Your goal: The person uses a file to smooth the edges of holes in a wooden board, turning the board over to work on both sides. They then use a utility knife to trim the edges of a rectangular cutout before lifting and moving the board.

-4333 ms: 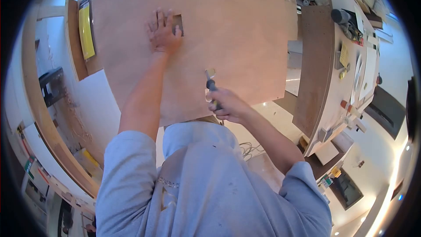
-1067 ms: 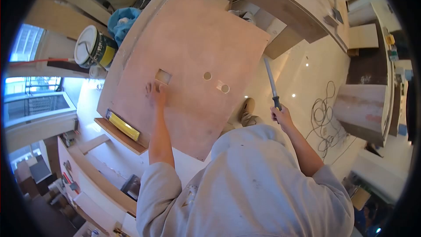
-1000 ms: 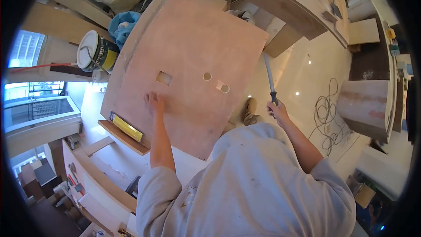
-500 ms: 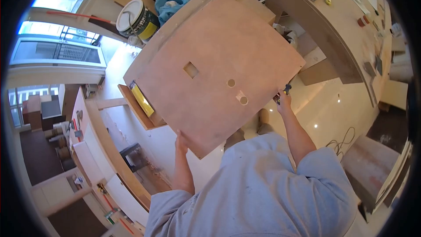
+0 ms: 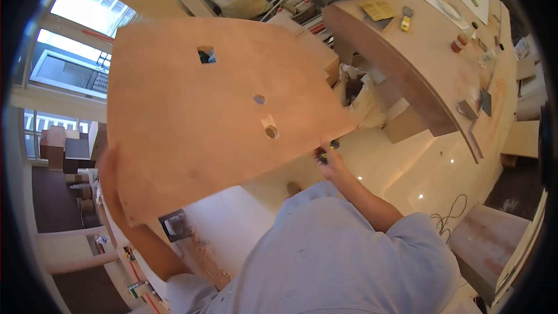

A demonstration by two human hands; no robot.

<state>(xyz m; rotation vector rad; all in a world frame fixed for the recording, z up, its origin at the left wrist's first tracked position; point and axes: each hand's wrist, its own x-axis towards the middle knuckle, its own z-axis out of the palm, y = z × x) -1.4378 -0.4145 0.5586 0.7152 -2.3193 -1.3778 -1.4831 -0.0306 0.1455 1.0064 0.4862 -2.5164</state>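
The broad reddish-brown wooden panel (image 5: 186, 119) stretched between the left hand (image 5: 108, 161), blurred at its edge, grip unclear, and the right hand (image 5: 331, 165), clenching a black-and-yellow tool handle (image 5: 321, 156).

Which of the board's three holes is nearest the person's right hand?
The round hole touching a pale patch. The other round hole and the square hole sit farther from the right hand.

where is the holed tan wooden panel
In the head view, the holed tan wooden panel is left of centre, left hand at its left, right hand at lower right.
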